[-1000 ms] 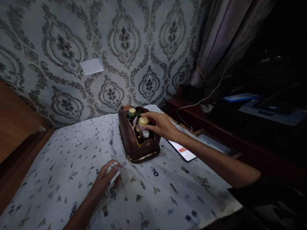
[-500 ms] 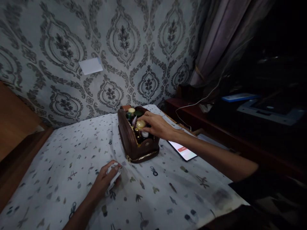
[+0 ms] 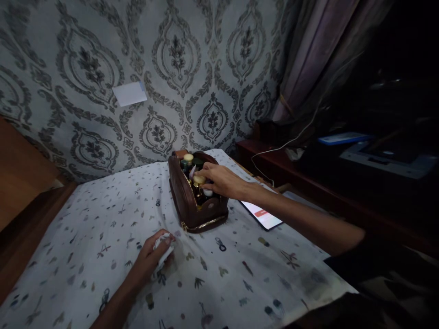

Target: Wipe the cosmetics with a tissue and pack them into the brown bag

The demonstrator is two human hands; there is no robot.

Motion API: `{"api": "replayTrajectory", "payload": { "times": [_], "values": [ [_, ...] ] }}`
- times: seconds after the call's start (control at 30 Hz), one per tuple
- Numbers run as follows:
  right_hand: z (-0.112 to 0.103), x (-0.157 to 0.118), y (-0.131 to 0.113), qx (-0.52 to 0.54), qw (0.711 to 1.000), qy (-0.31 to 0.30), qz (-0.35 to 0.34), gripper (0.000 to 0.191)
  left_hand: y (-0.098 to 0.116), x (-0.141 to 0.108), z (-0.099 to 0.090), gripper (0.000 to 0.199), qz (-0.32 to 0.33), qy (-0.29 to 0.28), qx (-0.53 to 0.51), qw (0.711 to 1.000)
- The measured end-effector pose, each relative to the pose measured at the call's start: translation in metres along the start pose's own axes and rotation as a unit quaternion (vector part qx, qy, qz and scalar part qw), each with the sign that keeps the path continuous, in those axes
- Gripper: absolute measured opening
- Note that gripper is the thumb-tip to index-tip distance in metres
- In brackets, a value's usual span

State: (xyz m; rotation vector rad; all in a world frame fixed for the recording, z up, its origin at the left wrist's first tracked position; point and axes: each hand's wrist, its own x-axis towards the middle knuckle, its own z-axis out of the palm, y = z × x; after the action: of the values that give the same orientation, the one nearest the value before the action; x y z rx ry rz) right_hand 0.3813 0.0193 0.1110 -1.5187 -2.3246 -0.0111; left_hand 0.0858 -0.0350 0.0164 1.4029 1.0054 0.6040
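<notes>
A brown leather bag (image 3: 178,196) with a gold zip stands unzipped on the patterned white cloth (image 3: 113,228). Inside it are several bottles and jars, among them one with a pale round cap (image 3: 188,157) at the back and a white cap (image 3: 207,192) near the front. My right hand (image 3: 219,179) reaches into the bag from the right, its fingers closed on a cream round cap (image 3: 199,179). Lower left of the bag, my left hand (image 3: 156,249) grips a crumpled white cloth or tissue (image 3: 164,250).
A phone with a lit screen (image 3: 264,214) lies right of the bag, under my right forearm. A white cable (image 3: 291,144) runs across the dark red surface behind. A white card (image 3: 129,94) is on the wallpapered wall. Wooden furniture (image 3: 24,183) borders the left.
My right hand has sunk slightly, and the cream round cap sits a little lower among the bottles. My left hand has hardly moved.
</notes>
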Motion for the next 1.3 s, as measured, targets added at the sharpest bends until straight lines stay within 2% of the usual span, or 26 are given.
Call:
{"api": "replayTrajectory", "payload": {
  "times": [0.37, 0.53, 0.6, 0.63, 0.73, 0.77, 0.83, 0.9, 0.93, 1.03, 1.13, 1.2, 1.3],
  "values": [
    [0.002, -0.004, 0.004, 0.042, 0.998, 0.046, -0.017, 0.032, 0.0, -0.001, -0.001, 0.047, 0.024, -0.007, 0.023, 0.999],
    [0.001, -0.011, 0.004, 0.085, 0.987, 0.13, -0.041, 0.029, 0.0, -0.001, -0.002, 0.045, 0.034, -0.008, 0.049, 0.998],
    [0.001, -0.016, 0.006, 0.099, 0.979, 0.173, -0.036, 0.027, 0.005, -0.001, -0.008, 0.045, 0.052, 0.02, 0.086, 0.995],
    [0.001, -0.02, 0.007, 0.105, 0.975, 0.196, -0.028, 0.025, 0.008, -0.001, -0.014, 0.045, 0.071, 0.051, 0.117, 0.989],
    [-0.001, -0.031, 0.012, 0.121, 0.96, 0.251, 0.003, 0.02, 0.02, 0.001, -0.039, 0.048, 0.12, 0.179, 0.254, 0.943],
    [-0.001, -0.035, 0.015, 0.128, 0.957, 0.261, 0.013, 0.02, 0.022, 0.001, -0.049, 0.051, 0.115, 0.216, 0.311, 0.918],
    [0.0, -0.041, 0.02, 0.15, 0.95, 0.269, 0.037, 0.02, 0.022, 0.003, -0.069, 0.062, 0.082, 0.274, 0.442, 0.85],
    [0.003, -0.044, 0.026, 0.182, 0.941, 0.276, 0.069, 0.02, 0.015, 0.006, -0.086, 0.073, 0.039, 0.273, 0.562, 0.78],
    [0.006, -0.044, 0.029, 0.2, 0.934, 0.282, 0.087, 0.02, 0.009, 0.008, -0.093, 0.078, 0.009, 0.247, 0.6, 0.761],
    [0.015, -0.042, 0.038, 0.257, 0.91, 0.297, 0.135, 0.023, -0.008, 0.011, -0.109, 0.085, -0.078, 0.157, 0.632, 0.755],
    [0.024, -0.036, 0.044, 0.318, 0.885, 0.301, 0.157, 0.031, -0.012, 0.013, -0.118, 0.085, -0.095, 0.125, 0.62, 0.769],
    [0.028, -0.031, 0.047, 0.358, 0.87, 0.299, 0.162, 0.038, -0.002, 0.015, -0.119, 0.082, -0.083, 0.147, 0.631, 0.757],
    [0.03, -0.02, 0.049, 0.399, 0.857, 0.278, 0.17, 0.046, 0.023, 0.024, -0.112, 0.069, -0.006, 0.225, 0.678, 0.7]
  ]
}}
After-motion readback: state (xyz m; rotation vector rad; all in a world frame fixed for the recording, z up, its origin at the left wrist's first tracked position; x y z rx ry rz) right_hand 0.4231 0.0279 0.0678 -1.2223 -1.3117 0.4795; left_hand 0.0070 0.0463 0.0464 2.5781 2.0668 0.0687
